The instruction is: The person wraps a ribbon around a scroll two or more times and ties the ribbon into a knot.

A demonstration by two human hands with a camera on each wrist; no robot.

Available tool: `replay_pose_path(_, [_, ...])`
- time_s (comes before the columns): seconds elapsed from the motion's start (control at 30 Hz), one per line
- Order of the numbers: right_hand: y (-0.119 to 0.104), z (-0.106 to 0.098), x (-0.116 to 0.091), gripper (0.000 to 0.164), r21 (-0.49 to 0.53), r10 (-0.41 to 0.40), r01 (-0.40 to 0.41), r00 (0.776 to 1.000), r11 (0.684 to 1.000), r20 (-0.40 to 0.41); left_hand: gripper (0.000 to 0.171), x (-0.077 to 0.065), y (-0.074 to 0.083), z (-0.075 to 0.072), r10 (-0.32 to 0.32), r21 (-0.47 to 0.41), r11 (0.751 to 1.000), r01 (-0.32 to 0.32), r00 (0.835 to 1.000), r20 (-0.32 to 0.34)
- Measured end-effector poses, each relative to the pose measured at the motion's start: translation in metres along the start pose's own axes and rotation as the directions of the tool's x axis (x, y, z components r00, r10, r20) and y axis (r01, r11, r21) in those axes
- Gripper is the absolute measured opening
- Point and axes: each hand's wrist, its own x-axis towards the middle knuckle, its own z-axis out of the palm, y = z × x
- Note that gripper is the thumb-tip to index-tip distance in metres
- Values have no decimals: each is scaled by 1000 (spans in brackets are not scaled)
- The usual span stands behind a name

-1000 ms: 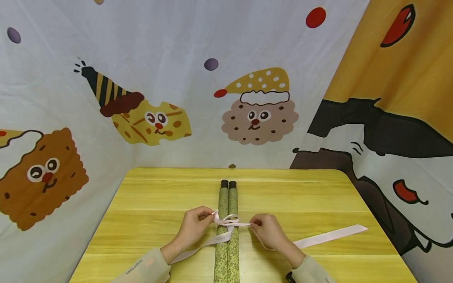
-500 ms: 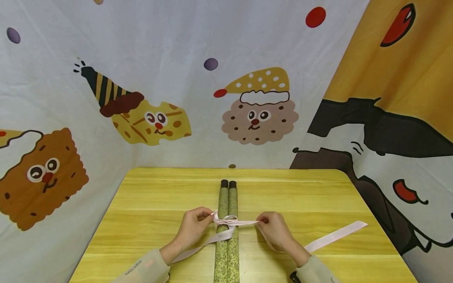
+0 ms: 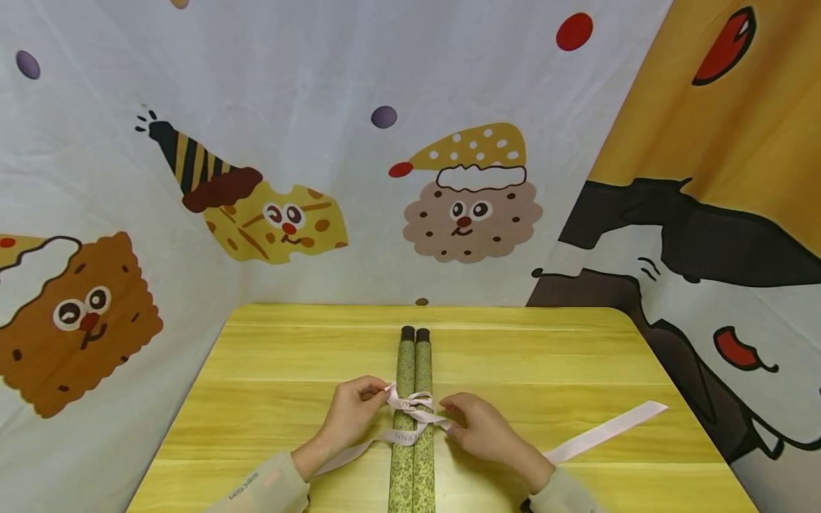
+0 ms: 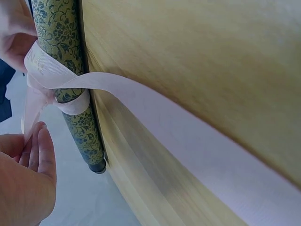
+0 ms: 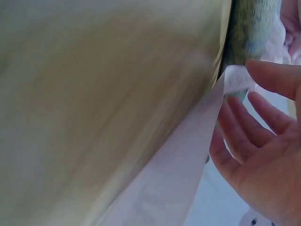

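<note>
Two scrolls in green floral fabric, the left one (image 3: 403, 470) and the right one (image 3: 424, 470), lie side by side with black end knobs pointing away. A pale pink ribbon (image 3: 407, 436) with printed lettering wraps round them, looped into a loose knot on top. My left hand (image 3: 349, 410) pinches a ribbon loop left of the knot; the left wrist view shows its fingertips on the ribbon (image 4: 33, 110). Right of the knot, my right hand (image 3: 482, 427) has its thumb (image 5: 273, 77) and fingers spread apart, with the ribbon (image 5: 174, 165) passing close by the thumb tip.
A long ribbon tail (image 3: 606, 434) stretches over the wooden table (image 3: 545, 356) at right. Another tail (image 3: 346, 456) runs beneath the left wrist. Behind the table hangs a cartoon-printed cloth (image 3: 359, 278).
My right hand first pulled the ribbon end further right, then came back toward the scrolls and spread its fingers. The taut strand now sags. My left hand has stayed in place.
</note>
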Motion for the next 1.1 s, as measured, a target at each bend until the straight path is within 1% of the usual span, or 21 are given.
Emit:
replay_pose_path(0.07, [-6,3,0,36,-15,-39,39,999,999,-4,3,0,0,0,1,-10,1000,-1,1000,-2])
replay_pose_path(0.13, [-10,8,1,32,-35,-78,77,997,996,-27,3,0,0,1,2,-15,1000,-2,1000,-5])
replay_pose_path(0.23, [-13,15,4,24,-75,-115,110,991,991,-64,4,0,-1,1,3,-16,1000,-3,1000,-5])
replay_pose_path(0.37, [-11,22,8,16,-135,-134,118,984,984,-114,4,0,-3,1,-4,11,1000,4,1000,1])
replay_pose_path(0.47, [-9,25,10,15,-140,-121,96,976,985,-180,5,0,-5,1,-6,28,1000,6,1000,5])
replay_pose_path(0.53, [-8,25,11,18,-105,-98,75,969,992,-225,6,0,-6,1,-1,34,999,1,1000,9])
replay_pose_path(0.63, [-7,24,11,21,-30,-40,33,958,999,-285,7,0,-6,0,-1,32,999,1,1000,15])
replay_pose_path(0.77, [-6,20,11,23,106,60,-28,948,994,-314,7,0,-5,0,1,19,1000,-1,1000,19])
replay_pose_path(0.83, [-4,17,10,23,181,114,-61,946,982,-304,6,0,-6,0,-3,12,1000,2,1000,16])
replay_pose_path(0.9, [-4,15,10,24,255,172,-99,943,962,-283,6,-1,-5,0,-8,6,1000,8,1000,13])
replay_pose_path(1.03, [-1,11,10,25,336,238,-145,937,931,-255,5,-1,-4,1,-13,-6,1000,13,1000,10])
replay_pose_path(1.1, [-1,11,10,26,361,252,-151,934,920,-251,5,-2,-3,1,-13,-20,1000,13,1000,13])
